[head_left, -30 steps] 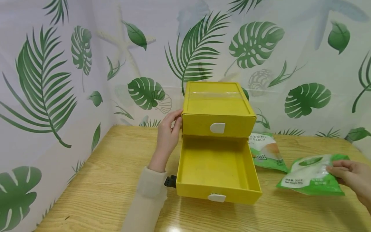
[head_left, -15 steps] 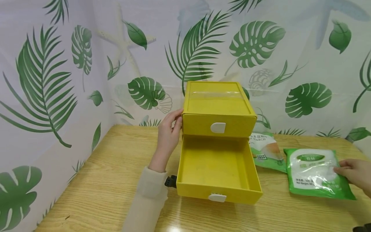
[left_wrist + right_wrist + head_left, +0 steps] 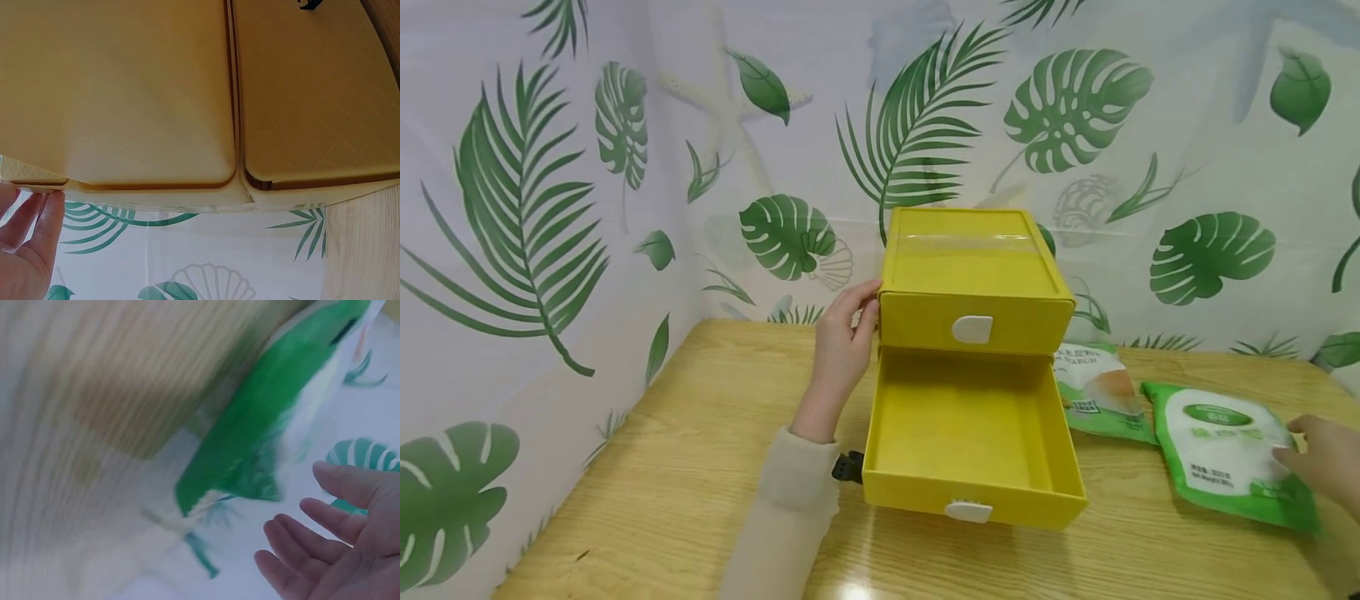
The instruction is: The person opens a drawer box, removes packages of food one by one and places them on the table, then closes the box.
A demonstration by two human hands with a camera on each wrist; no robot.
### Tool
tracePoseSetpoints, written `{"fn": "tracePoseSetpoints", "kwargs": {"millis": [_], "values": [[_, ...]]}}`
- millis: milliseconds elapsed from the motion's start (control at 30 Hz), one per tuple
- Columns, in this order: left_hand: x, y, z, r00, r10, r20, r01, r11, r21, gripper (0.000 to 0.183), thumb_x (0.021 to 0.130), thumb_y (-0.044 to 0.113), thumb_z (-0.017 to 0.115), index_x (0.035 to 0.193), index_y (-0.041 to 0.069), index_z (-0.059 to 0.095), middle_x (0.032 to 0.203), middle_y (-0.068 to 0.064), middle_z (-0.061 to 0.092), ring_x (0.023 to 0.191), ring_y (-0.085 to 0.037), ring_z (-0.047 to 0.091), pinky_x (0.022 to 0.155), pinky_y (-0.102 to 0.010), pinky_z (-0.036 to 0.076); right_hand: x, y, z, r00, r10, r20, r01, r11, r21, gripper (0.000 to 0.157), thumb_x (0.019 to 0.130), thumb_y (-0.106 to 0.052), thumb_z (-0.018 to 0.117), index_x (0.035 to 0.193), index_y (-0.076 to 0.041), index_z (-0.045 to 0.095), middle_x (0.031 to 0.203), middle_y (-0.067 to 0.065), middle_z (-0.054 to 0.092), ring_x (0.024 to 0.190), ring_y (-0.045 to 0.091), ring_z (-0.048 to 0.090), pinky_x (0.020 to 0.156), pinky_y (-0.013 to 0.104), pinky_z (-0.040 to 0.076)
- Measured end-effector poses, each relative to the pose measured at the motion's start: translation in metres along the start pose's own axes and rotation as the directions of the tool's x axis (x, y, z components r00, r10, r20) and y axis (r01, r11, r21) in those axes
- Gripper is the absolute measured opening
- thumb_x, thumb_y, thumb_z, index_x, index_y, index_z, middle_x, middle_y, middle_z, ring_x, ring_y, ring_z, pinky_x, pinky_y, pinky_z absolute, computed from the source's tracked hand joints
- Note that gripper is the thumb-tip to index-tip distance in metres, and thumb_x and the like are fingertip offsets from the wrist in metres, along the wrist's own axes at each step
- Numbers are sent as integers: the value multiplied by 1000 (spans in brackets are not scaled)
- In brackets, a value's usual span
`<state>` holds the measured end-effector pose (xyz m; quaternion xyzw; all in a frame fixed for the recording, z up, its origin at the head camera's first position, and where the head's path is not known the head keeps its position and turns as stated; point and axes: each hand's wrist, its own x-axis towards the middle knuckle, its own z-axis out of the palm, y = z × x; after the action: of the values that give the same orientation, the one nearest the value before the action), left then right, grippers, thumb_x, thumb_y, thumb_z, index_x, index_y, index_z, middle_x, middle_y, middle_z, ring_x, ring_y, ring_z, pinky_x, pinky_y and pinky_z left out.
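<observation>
A yellow two-drawer storage box (image 3: 973,275) stands on the table, its upper drawer (image 3: 917,323) pushed in and its lower drawer (image 3: 973,421) pulled out with a bare floor. My left hand (image 3: 844,346) touches the box's left side near the upper drawer, fingers mostly straight; the left wrist view shows the fingertips (image 3: 53,203) against its edge. A green-and-white plastic bag (image 3: 1232,442) of white contents lies on the table at the right. Just beside it is my right hand (image 3: 1326,458), fingers spread and apart from the bag (image 3: 262,419) in the right wrist view.
Another green-and-white bag, printed "STARCH" (image 3: 1097,392), lies behind the first, partly hidden by the box. A small black object (image 3: 848,467) sticks out left of the lower drawer. Leaf-patterned cloth (image 3: 775,150) hangs behind the wooden table (image 3: 700,500).
My right hand has laid the green-and-white bag flat on the table and let go of it. The left hand has stayed at the box. The head view has shifted slightly.
</observation>
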<state>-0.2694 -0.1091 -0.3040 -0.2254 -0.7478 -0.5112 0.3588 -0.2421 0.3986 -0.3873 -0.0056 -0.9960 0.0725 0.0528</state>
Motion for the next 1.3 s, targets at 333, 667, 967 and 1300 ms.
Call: {"fn": "tracePoseSetpoints", "kwargs": {"millis": [333,667,967,1300], "values": [[1,20,-4,1000,-17,-5,17,1000,-4,22,79,-2,43,100,-5,51,92,-13,51,81,-18,48,57,-22,45,-23,-37,12,952,-180,248,222,963,-151,83,62,-63,38,96,12,47,77,24,54,51,22,50,46,37,40],[2,2,-1,1000,1,-6,-1,1000,-6,23,79,3,44,101,0,52,92,-9,51,81,-14,48,56,-18,45,-37,-63,16,882,-176,437,217,975,-45,77,60,-57,47,101,8,46,93,28,47,82,41,43,65,50,35],[1,-1,0,1000,-5,-1,5,1000,-9,24,81,9,43,103,4,52,92,-6,52,80,-10,48,55,-17,45,-33,-62,13,886,-274,374,293,956,5,62,59,-38,61,100,8,50,90,24,51,79,37,48,62,45,39],[0,0,0,1000,-7,4,7,1000,-13,25,81,8,43,104,5,51,94,-5,51,81,-9,47,54,-17,45,-22,-62,5,872,-380,308,392,919,24,49,58,-23,65,95,7,54,85,24,54,73,30,52,59,43,41]]}}
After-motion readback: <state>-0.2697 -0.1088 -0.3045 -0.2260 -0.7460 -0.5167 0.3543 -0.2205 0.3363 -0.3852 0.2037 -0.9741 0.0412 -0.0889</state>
